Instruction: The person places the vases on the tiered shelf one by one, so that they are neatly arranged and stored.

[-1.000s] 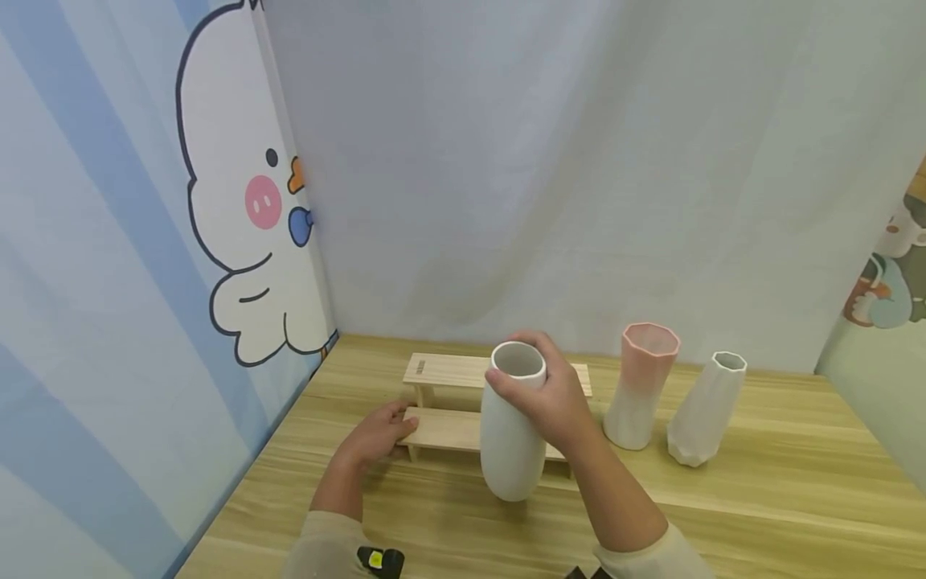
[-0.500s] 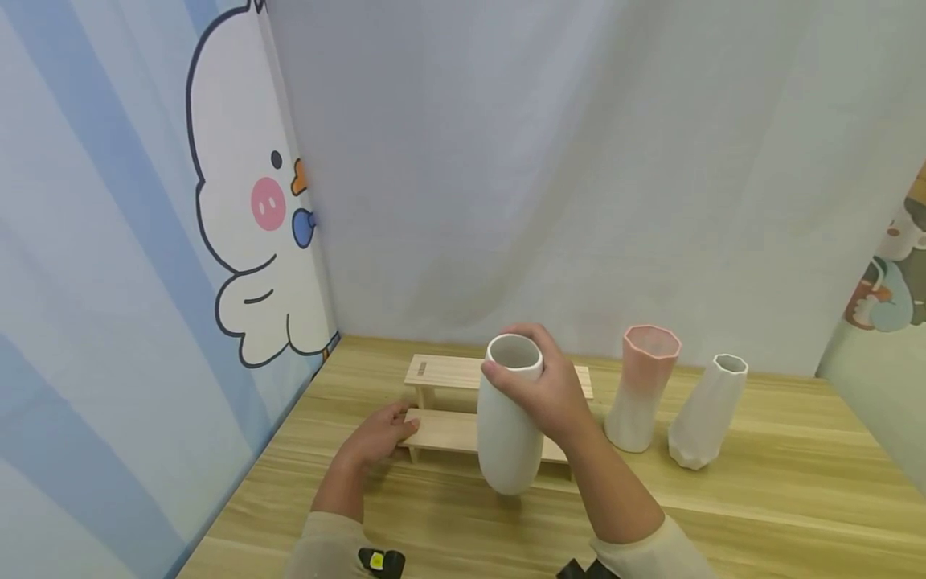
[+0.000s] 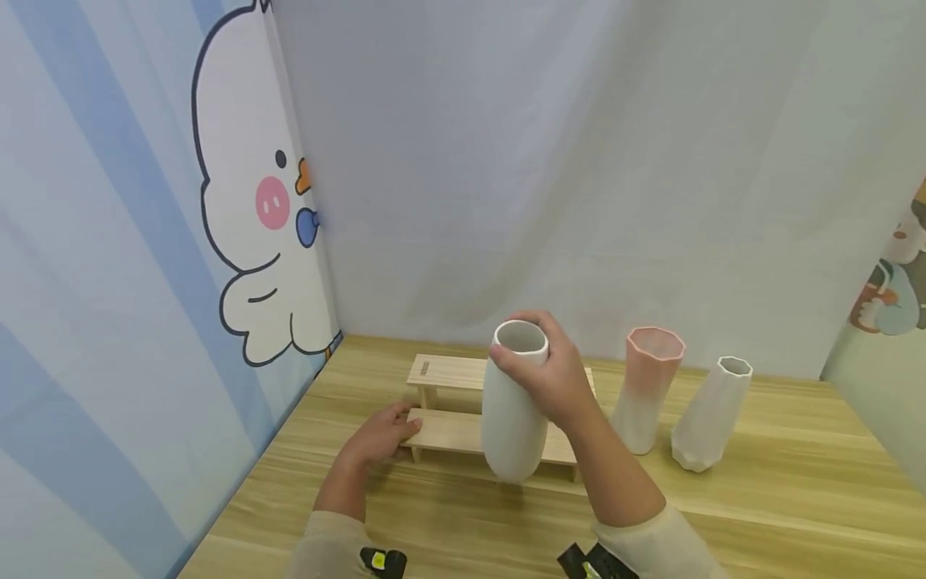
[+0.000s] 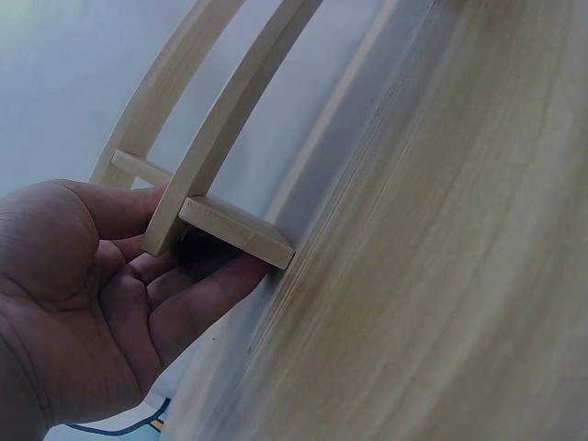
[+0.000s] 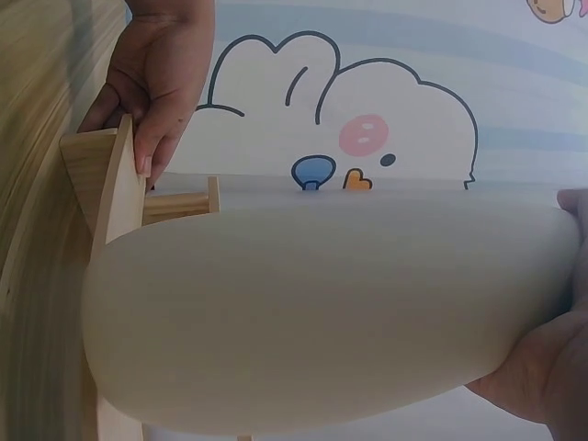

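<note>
A tall white vase (image 3: 512, 418) with a round mouth is held near its rim by my right hand (image 3: 560, 378), thumb on the near side and fingers behind. It hangs upright in front of a two-tier wooden stand (image 3: 447, 430), overlapping its middle in the head view. My left hand (image 3: 379, 436) grips the left end of the stand's lower shelf. In the left wrist view, the thumb lies on the shelf board (image 4: 216, 138) and the fingers curl under it by the leg (image 4: 237, 230). The right wrist view shows the vase's smooth side (image 5: 312, 322) filling the foreground.
Right of the stand are a pink-and-white vase (image 3: 644, 394) and a faceted white vase (image 3: 712, 414), both on the wood-grain table (image 3: 796, 482). A grey curtain (image 3: 579, 161) closes off the back. A blue striped cloth (image 3: 108, 281) with a cartoon duck stands at the left.
My right hand has raised the white vase slightly and moved it a little farther back toward the stand. The left hand keeps its grip on the shelf end. The camera view shifts slightly.
</note>
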A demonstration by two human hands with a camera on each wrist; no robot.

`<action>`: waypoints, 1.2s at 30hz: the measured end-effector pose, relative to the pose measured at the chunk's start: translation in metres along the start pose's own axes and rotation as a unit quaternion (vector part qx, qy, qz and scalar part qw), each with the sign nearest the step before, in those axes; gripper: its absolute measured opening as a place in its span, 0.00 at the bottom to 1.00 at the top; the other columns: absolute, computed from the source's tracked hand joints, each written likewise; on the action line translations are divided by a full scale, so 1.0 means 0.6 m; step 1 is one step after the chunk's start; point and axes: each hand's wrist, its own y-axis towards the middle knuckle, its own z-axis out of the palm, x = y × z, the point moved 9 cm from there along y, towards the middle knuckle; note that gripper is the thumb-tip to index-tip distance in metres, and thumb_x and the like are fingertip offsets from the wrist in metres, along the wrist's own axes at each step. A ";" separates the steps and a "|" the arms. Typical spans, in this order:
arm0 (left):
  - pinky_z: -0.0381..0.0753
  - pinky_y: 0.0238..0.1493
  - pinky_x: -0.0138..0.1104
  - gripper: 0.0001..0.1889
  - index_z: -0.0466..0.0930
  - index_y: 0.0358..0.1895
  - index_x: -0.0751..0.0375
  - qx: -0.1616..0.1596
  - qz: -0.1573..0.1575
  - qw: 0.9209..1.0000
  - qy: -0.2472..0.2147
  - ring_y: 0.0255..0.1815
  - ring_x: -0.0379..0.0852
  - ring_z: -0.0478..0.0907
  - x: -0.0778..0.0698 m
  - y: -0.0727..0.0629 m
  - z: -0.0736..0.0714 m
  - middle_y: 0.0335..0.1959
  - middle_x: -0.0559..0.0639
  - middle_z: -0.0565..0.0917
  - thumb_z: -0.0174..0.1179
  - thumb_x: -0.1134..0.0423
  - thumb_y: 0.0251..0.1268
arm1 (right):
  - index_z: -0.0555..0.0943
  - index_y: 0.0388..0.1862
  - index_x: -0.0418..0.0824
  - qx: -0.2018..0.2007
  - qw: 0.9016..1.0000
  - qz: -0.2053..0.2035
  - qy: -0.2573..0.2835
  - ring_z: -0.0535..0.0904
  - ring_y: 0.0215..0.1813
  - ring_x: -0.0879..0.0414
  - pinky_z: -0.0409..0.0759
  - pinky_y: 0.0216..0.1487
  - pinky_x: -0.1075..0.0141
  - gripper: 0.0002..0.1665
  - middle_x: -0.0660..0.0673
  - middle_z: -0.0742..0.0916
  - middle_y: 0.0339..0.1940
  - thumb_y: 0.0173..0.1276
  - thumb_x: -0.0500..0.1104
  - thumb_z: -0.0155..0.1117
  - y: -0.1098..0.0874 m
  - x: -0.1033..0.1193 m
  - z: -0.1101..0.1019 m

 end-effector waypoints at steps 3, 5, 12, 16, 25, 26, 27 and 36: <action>0.85 0.48 0.47 0.29 0.56 0.74 0.69 -0.002 -0.004 1.000 0.004 0.58 0.61 0.78 0.002 -0.001 -0.001 0.68 0.73 0.68 0.52 0.62 0.77 | 0.75 0.55 0.58 -0.001 1.000 0.002 -0.002 0.81 0.45 0.46 0.83 0.39 0.54 0.26 0.44 0.83 0.47 0.60 0.57 0.71 0.005 -0.004 -0.002; 0.85 0.47 0.47 0.29 0.56 0.74 0.69 -0.004 -0.007 1.000 0.005 0.58 0.61 0.78 0.004 0.000 -0.001 0.69 0.73 0.66 0.52 0.62 0.76 | 0.74 0.56 0.58 -0.002 1.000 0.004 -0.004 0.81 0.46 0.46 0.83 0.39 0.54 0.26 0.44 0.83 0.47 0.60 0.58 0.71 0.008 -0.007 -0.003; 0.85 0.48 0.47 0.29 0.56 0.75 0.68 -0.007 -0.011 1.000 0.010 0.58 0.61 0.78 0.004 0.001 -0.001 0.70 0.73 0.65 0.52 0.62 0.76 | 0.74 0.58 0.56 -0.005 1.000 0.010 -0.010 0.81 0.46 0.45 0.83 0.39 0.54 0.29 0.43 0.82 0.48 0.60 0.59 0.71 0.018 -0.011 -0.005; 0.85 0.49 0.47 0.29 0.56 0.75 0.68 -0.005 -0.011 1.000 0.006 0.57 0.61 0.79 0.002 0.000 0.000 0.69 0.73 0.66 0.52 0.62 0.77 | 0.74 0.58 0.57 -0.007 1.000 0.011 -0.013 0.81 0.47 0.45 0.83 0.39 0.54 0.29 0.44 0.82 0.48 0.59 0.60 0.71 0.021 -0.009 -0.005; 0.84 0.49 0.47 0.29 0.57 0.74 0.68 -0.006 -0.011 1.000 0.007 0.57 0.60 0.79 0.005 -0.003 -0.003 0.69 0.72 0.67 0.51 0.62 0.77 | 0.73 0.59 0.55 -0.006 1.000 0.011 -0.023 0.81 0.47 0.45 0.83 0.39 0.54 0.32 0.44 0.83 0.49 0.59 0.61 0.71 0.027 -0.010 -0.001; 0.84 0.49 0.47 0.29 0.57 0.74 0.68 -0.006 -0.011 1.000 0.006 0.57 0.60 0.79 0.005 -0.002 -0.003 0.68 0.72 0.68 0.51 0.62 0.77 | 0.73 0.59 0.55 -0.006 1.000 0.011 -0.022 0.81 0.47 0.45 0.83 0.39 0.54 0.32 0.44 0.83 0.49 0.59 0.61 0.71 0.028 -0.011 -0.001; 0.84 0.49 0.48 0.28 0.57 0.74 0.68 -0.006 -0.011 1.000 0.005 0.57 0.60 0.79 0.005 -0.002 -0.004 0.68 0.72 0.68 0.51 0.62 0.77 | 0.74 0.59 0.55 -0.006 1.000 0.011 -0.021 0.81 0.47 0.45 0.83 0.39 0.54 0.31 0.44 0.82 0.49 0.59 0.61 0.71 0.029 -0.011 0.000; 0.84 0.50 0.48 0.28 0.59 0.74 0.67 -0.014 -0.016 1.000 0.015 0.58 0.61 0.78 0.003 -0.005 -0.005 0.69 0.72 0.66 0.53 0.62 0.76 | 0.74 0.56 0.58 -0.005 1.000 0.012 -0.009 0.81 0.47 0.45 0.84 0.38 0.55 0.28 0.44 0.82 0.48 0.59 0.62 0.71 0.034 -0.018 0.006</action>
